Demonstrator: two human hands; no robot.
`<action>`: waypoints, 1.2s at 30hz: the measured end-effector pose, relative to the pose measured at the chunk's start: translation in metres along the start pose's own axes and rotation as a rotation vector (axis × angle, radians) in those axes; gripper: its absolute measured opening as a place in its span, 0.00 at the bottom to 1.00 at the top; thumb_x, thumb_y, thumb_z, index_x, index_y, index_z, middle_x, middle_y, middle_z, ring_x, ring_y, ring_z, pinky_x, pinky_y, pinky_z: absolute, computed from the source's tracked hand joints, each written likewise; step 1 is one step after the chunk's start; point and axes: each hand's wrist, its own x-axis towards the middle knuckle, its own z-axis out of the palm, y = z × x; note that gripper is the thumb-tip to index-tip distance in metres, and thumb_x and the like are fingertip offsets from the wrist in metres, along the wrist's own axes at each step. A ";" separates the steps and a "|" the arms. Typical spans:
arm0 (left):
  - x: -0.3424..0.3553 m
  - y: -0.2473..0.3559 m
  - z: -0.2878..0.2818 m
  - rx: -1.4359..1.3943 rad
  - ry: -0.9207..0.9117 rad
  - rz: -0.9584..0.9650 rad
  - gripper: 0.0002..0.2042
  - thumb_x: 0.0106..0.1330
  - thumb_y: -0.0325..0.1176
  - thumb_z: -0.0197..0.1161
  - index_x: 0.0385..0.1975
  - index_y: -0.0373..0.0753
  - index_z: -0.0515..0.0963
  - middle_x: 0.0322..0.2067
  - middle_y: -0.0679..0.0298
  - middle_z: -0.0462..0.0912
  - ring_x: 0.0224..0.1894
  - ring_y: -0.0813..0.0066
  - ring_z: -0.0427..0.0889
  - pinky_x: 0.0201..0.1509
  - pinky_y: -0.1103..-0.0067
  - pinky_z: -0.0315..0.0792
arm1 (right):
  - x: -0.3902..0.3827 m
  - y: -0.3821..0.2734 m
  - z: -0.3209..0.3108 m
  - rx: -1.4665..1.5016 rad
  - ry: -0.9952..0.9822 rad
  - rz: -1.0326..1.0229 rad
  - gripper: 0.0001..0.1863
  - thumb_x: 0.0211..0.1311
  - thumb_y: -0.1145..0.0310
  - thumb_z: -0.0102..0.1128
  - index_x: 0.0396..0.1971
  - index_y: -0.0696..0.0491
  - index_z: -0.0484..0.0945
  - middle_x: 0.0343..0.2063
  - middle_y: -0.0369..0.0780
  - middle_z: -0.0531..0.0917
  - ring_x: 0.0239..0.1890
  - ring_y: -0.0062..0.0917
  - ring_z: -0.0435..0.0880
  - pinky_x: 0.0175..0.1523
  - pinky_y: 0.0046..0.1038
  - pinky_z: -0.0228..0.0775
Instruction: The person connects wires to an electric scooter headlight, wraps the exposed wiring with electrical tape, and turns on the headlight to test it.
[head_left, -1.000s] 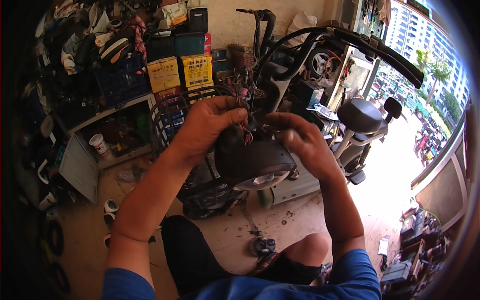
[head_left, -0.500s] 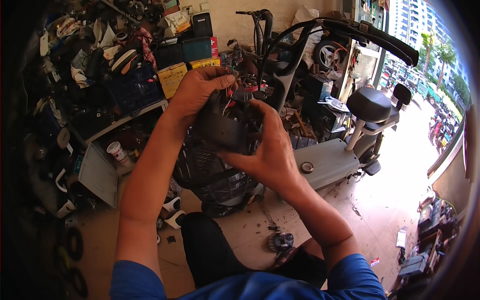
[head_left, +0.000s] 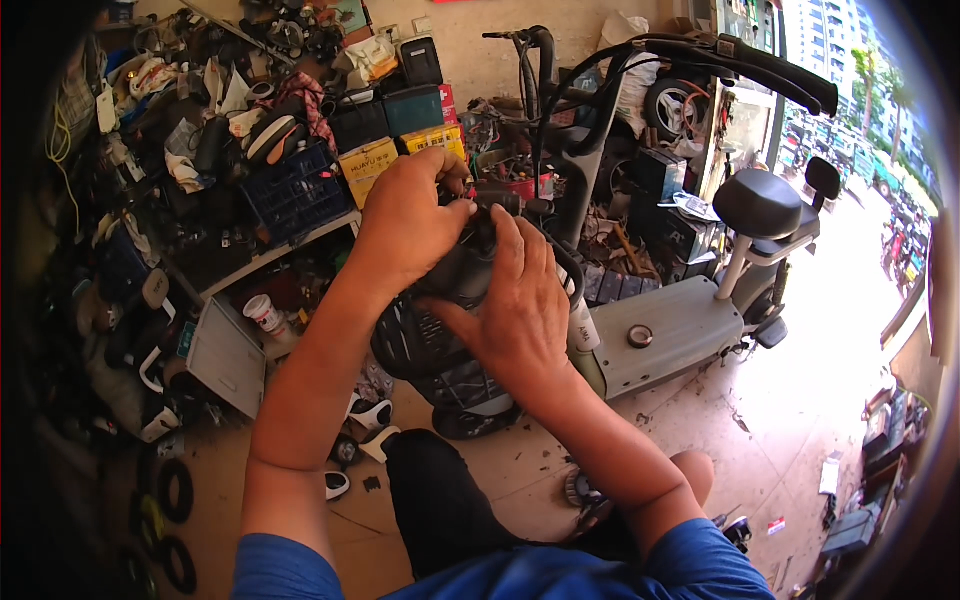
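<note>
My left hand (head_left: 410, 215) is closed in a pinch, with thumb and forefinger at a small cluster of wires (head_left: 470, 190) showing a bit of red. My right hand (head_left: 520, 310) curves round a black plastic housing (head_left: 465, 268), its thumb low on the near side and its fingers along the upper right side. Much of the housing lies in shadow or behind my hands. Directly beneath is the black basket (head_left: 410, 345) at the front of a grey electric scooter (head_left: 680, 320).
A tape roll (head_left: 640, 337) rests on the scooter's footboard. Handlebars (head_left: 740, 65) arch above, with a black seat (head_left: 757, 203) at right. A cluttered bench with a blue crate (head_left: 290, 195) and yellow boxes (head_left: 368, 168) stands left. Tyres (head_left: 176, 490) lie on the floor.
The scene has shifted right and slightly down in view. The black housing now sits lower and more tilted between my hands. Both hands stay close together, the left still pinching.
</note>
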 end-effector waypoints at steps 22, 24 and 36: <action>0.027 0.006 0.003 0.086 -0.100 -0.079 0.13 0.54 0.30 0.78 0.35 0.31 0.86 0.30 0.61 0.86 0.30 0.77 0.83 0.35 0.77 0.75 | -0.001 0.017 -0.029 0.179 -0.116 -0.045 0.48 0.51 0.59 0.82 0.68 0.60 0.65 0.62 0.54 0.74 0.63 0.50 0.75 0.67 0.43 0.69; 0.025 -0.001 0.002 0.002 -0.090 -0.074 0.11 0.56 0.29 0.77 0.36 0.31 0.86 0.30 0.62 0.87 0.31 0.78 0.83 0.36 0.78 0.76 | -0.002 0.018 -0.032 0.192 -0.124 -0.052 0.47 0.52 0.60 0.82 0.68 0.60 0.65 0.62 0.54 0.74 0.63 0.50 0.75 0.67 0.43 0.69; 0.010 -0.019 -0.003 -0.584 -0.142 -0.262 0.09 0.63 0.28 0.75 0.41 0.33 0.86 0.35 0.67 0.88 0.37 0.82 0.84 0.45 0.83 0.76 | -0.015 0.165 -0.080 0.110 0.097 0.217 0.25 0.59 0.71 0.74 0.56 0.59 0.78 0.45 0.48 0.87 0.43 0.36 0.89 0.49 0.36 0.80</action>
